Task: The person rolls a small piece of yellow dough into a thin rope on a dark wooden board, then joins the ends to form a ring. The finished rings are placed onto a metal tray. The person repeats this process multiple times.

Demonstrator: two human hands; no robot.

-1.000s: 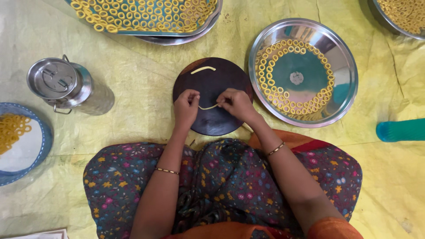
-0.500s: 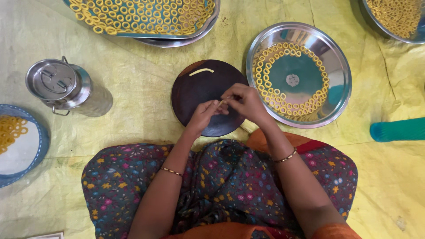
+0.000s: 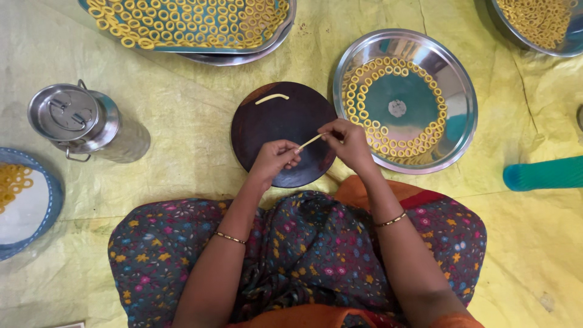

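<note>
A thin pale strip of dough (image 3: 310, 142) is stretched between my two hands above a round dark wooden board (image 3: 267, 124). My left hand (image 3: 274, 158) pinches its lower end and my right hand (image 3: 345, 141) pinches its upper end. A second short dough strip (image 3: 272, 98) lies on the far part of the board. Just right of the board sits a round steel plate (image 3: 452, 79) with several yellow dough rings (image 3: 364, 97) laid in circles along its inside.
A steel lidded can (image 3: 82, 121) lies at the left. A blue-rimmed plate (image 3: 36, 228) with yellow pieces is at the far left. Trays of rings sit at the top (image 3: 188, 24) and top right (image 3: 537, 24). A teal object (image 3: 543, 173) lies at the right, all on yellow sheeting.
My hands lifted from the board's front part, the dough piece between them. The left hand drew back toward me and the strip now spans both hands.
</note>
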